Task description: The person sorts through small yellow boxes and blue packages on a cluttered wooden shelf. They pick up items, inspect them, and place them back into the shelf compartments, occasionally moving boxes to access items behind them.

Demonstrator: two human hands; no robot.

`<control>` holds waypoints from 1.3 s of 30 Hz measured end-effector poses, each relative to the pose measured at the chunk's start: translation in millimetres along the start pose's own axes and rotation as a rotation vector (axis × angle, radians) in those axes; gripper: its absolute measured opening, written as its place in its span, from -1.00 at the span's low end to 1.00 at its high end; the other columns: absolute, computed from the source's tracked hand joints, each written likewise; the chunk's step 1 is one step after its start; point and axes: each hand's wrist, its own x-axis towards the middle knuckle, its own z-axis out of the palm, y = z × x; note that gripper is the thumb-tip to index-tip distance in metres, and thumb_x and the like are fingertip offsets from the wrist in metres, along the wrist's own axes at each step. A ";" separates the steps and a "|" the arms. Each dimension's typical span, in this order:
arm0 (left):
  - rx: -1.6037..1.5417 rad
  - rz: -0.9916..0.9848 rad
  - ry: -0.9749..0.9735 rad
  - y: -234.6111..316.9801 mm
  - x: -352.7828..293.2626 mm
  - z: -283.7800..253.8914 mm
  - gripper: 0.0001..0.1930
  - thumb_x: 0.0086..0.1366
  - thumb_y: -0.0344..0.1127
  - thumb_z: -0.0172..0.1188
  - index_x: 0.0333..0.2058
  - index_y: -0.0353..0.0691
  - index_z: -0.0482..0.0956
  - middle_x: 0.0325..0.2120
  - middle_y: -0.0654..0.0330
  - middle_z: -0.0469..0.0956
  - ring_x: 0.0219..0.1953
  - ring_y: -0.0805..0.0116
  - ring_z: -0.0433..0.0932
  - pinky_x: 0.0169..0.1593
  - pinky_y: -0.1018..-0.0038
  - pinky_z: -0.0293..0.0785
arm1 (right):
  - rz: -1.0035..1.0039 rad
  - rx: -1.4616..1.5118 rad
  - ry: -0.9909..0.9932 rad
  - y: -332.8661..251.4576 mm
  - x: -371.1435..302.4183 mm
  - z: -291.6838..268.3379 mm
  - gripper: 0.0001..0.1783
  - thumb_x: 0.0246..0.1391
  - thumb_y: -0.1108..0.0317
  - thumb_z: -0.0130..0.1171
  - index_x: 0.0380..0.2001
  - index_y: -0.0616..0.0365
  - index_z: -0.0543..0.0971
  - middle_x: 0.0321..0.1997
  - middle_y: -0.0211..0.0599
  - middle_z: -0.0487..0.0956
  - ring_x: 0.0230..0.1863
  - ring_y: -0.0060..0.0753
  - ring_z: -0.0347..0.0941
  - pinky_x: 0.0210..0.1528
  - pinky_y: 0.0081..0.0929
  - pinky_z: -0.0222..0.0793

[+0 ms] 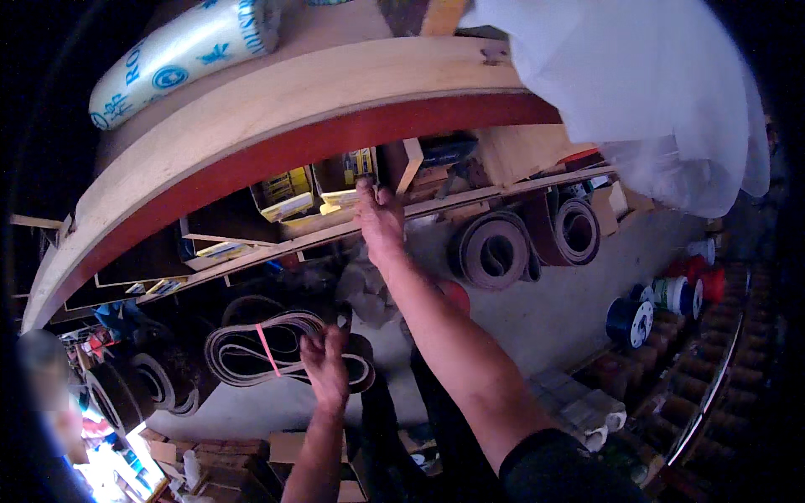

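Observation:
My left hand (327, 366) is closed on the right end of a bundle of looped sanding belts (243, 352), brown and grey, tied round with a pink band (268, 349). The bundle hangs in front of my legs, below the shelf. Further up, my right hand (381, 220) reaches to the shelf's front edge, its fingers curled next to a yellow box (340, 199) in an open compartment. Whatever those fingers grip, if anything, is hidden. Another yellow box (288, 205) lies in the compartment to the left.
A wooden counter (277, 84) with a red underside overhangs the shelf. On it lies a wrapped roll (176, 63); translucent plastic sheeting (646, 75) drapes at right. Rolled abrasive belts (495, 251) stand beyond the shelf, others (159, 381) at left. Spools (629, 323) sit right.

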 end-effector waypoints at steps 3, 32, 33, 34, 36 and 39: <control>0.141 -0.116 -0.002 -5.4 -47.8 -12.1 -0.78 0.28 -0.23 0.19 -0.34 -0.27 0.45 -0.46 0.29 0.47 -0.37 0.50 0.40 -0.24 0.52 0.36 | -0.050 -0.042 -0.186 8.1 -22.3 -15.8 -0.66 0.17 0.07 0.21 -0.25 0.12 0.47 -0.40 -0.50 0.47 -0.41 -0.65 0.41 -0.33 -0.58 0.41; 0.719 -0.546 -0.128 -238.7 -258.6 -87.5 -0.51 0.15 0.04 0.19 -0.33 -0.39 0.41 -0.39 -0.19 0.54 -0.29 -0.23 0.53 -0.19 0.03 0.43 | -1.260 -1.085 -0.129 -217.1 125.0 -80.1 -0.62 0.26 0.07 -0.11 -0.07 0.02 0.56 -0.08 -0.11 0.60 -0.01 0.08 0.50 0.06 -0.11 0.39; 0.696 -0.553 -0.109 -237.2 -260.6 -82.2 -0.53 0.16 0.02 0.19 -0.34 -0.38 0.41 -0.40 -0.18 0.54 -0.31 -0.21 0.53 -0.21 0.04 0.43 | -1.275 -1.065 -0.100 -203.9 144.1 -70.5 -0.61 0.25 0.06 -0.11 -0.03 0.00 0.53 -0.03 -0.09 0.57 0.04 0.08 0.46 0.11 -0.09 0.35; 0.705 -0.501 -0.100 -221.0 -258.7 -63.6 -0.55 0.16 0.00 0.20 -0.35 -0.37 0.41 -0.43 -0.16 0.53 -0.34 -0.19 0.53 -0.22 0.06 0.43 | -1.281 -1.075 -0.089 -191.8 161.5 -64.6 -0.61 0.26 0.06 -0.11 -0.02 0.01 0.53 -0.03 -0.09 0.57 0.04 0.06 0.46 0.10 -0.10 0.35; 0.684 -0.445 -0.078 -208.8 -258.7 -40.3 -0.59 0.16 -0.05 0.22 -0.38 -0.36 0.40 -0.49 -0.11 0.51 -0.40 -0.13 0.51 -0.26 0.10 0.42 | -1.239 -1.120 -0.111 -182.5 166.3 -50.5 -0.60 0.26 0.06 -0.11 -0.01 0.03 0.52 -0.03 -0.08 0.57 0.03 0.04 0.47 0.08 -0.12 0.35; 0.519 -0.504 0.008 -236.5 -273.7 -24.9 -0.65 0.16 -0.13 0.24 -0.42 -0.33 0.38 -0.56 -0.04 0.47 -0.47 -0.02 0.46 -0.31 0.17 0.41 | -1.181 -1.153 -0.157 -187.0 163.8 -33.1 -0.59 0.27 0.06 -0.12 0.01 0.06 0.50 -0.02 -0.08 0.56 0.02 0.00 0.47 0.06 -0.15 0.36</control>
